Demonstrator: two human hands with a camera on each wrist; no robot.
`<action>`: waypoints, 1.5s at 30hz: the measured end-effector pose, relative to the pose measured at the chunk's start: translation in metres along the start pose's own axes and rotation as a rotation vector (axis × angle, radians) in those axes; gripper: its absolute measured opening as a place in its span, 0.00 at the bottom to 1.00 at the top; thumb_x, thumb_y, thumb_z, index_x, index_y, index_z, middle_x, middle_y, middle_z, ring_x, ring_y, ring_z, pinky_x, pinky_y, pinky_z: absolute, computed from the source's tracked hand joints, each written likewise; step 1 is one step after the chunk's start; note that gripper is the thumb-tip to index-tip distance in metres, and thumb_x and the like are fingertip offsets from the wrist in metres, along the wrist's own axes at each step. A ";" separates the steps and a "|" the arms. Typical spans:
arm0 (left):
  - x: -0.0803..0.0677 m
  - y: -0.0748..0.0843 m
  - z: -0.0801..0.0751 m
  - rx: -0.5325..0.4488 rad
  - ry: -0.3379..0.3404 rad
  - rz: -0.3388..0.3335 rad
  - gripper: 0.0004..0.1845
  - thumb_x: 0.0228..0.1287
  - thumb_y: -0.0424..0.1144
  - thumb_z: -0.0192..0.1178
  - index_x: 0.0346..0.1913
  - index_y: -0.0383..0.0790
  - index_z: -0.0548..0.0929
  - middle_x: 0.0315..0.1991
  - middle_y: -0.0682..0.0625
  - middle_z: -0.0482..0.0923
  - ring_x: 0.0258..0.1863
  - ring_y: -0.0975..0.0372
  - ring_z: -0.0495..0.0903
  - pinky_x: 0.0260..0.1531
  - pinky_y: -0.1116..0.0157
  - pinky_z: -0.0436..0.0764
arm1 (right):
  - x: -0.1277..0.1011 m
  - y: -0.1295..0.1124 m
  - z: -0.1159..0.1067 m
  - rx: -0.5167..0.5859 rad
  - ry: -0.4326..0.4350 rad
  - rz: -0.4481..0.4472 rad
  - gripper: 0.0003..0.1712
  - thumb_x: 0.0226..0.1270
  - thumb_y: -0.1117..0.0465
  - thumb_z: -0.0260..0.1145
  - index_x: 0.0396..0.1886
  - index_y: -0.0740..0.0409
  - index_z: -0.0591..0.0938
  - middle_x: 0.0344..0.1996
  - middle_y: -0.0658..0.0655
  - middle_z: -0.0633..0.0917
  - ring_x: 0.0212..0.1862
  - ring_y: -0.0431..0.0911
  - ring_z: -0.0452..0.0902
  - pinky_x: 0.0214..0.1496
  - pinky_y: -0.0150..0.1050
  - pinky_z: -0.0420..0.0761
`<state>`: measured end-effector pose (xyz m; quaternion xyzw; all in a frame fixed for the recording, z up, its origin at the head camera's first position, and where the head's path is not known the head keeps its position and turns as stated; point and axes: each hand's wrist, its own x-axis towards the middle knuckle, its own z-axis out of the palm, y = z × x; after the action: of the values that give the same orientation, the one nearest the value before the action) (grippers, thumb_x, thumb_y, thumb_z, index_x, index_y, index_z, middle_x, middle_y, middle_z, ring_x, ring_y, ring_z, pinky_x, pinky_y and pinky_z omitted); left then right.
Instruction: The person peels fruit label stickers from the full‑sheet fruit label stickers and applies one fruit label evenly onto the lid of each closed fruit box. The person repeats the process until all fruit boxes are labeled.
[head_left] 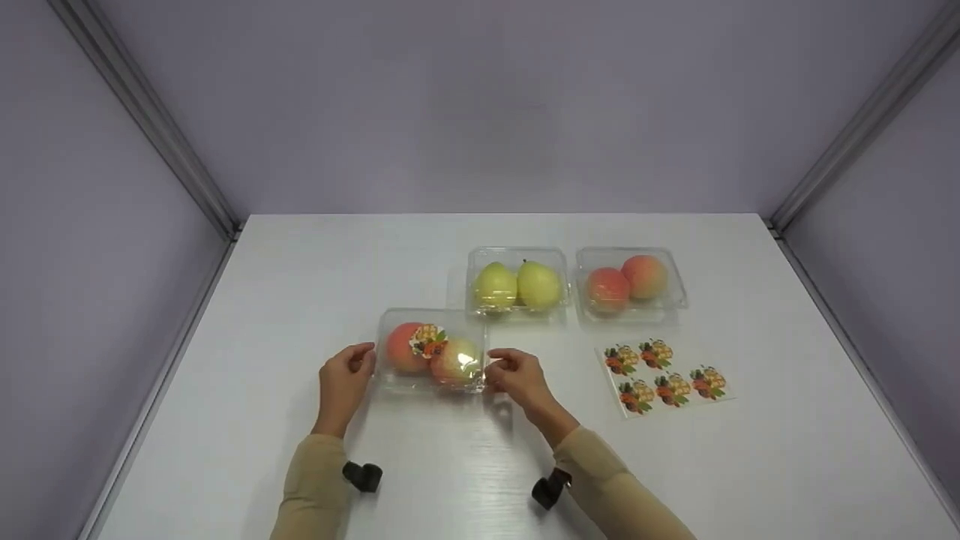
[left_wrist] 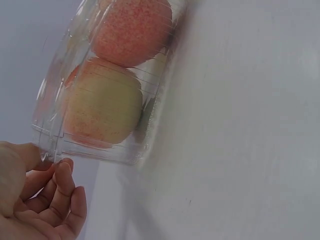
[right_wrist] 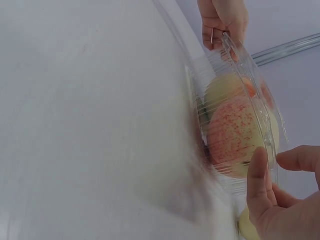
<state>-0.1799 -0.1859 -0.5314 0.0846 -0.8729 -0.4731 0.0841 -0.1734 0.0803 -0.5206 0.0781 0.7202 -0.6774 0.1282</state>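
A clear plastic clamshell box [head_left: 390, 380] stands on the table between the two hands, its lid down. Inside lie two peaches [left_wrist: 102, 102], and a round fruit-print sticker [head_left: 428, 341] is on the lid. At the box's left end, the left hand [head_left: 346, 382] pinches the rim between thumb and forefinger, the other fingers curled below. On the opposite end, the right hand [head_left: 520, 379] has thumb and fingers about the rim, seen close in the right wrist view.
Behind stand a clear box of two green pears [head_left: 538, 286] and another box of two peaches [head_left: 645, 276]. A sheet with several fruit stickers [head_left: 673, 390] lies to the right. Walls [head_left: 487, 112] enclose the white table [head_left: 300, 262] at the back and sides.
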 end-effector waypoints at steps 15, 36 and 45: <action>0.006 -0.010 -0.017 0.012 0.004 -0.082 0.14 0.70 0.35 0.53 0.51 0.32 0.82 0.44 0.36 0.84 0.33 0.64 0.79 0.30 0.81 0.72 | -0.004 0.003 0.016 0.002 -0.076 -0.019 0.21 0.59 0.71 0.60 0.53 0.75 0.76 0.29 0.55 0.85 0.26 0.38 0.81 0.35 0.36 0.85; 0.006 -0.009 -0.029 0.022 -0.065 -0.134 0.15 0.71 0.38 0.51 0.47 0.28 0.82 0.34 0.37 0.85 0.23 0.71 0.76 0.25 0.76 0.72 | -0.011 0.003 0.024 0.007 -0.101 -0.047 0.23 0.59 0.70 0.61 0.55 0.75 0.74 0.36 0.67 0.87 0.28 0.39 0.83 0.37 0.39 0.86; 0.011 -0.008 -0.029 0.009 -0.071 -0.149 0.15 0.71 0.37 0.51 0.46 0.26 0.82 0.31 0.38 0.85 0.20 0.72 0.74 0.23 0.77 0.72 | -0.009 0.004 0.025 0.038 -0.087 -0.062 0.21 0.62 0.71 0.60 0.56 0.75 0.74 0.38 0.69 0.86 0.33 0.40 0.84 0.38 0.37 0.86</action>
<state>-0.1833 -0.2157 -0.5218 0.1328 -0.8688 -0.4767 0.0172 -0.1618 0.0566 -0.5226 0.0287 0.7031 -0.6972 0.1369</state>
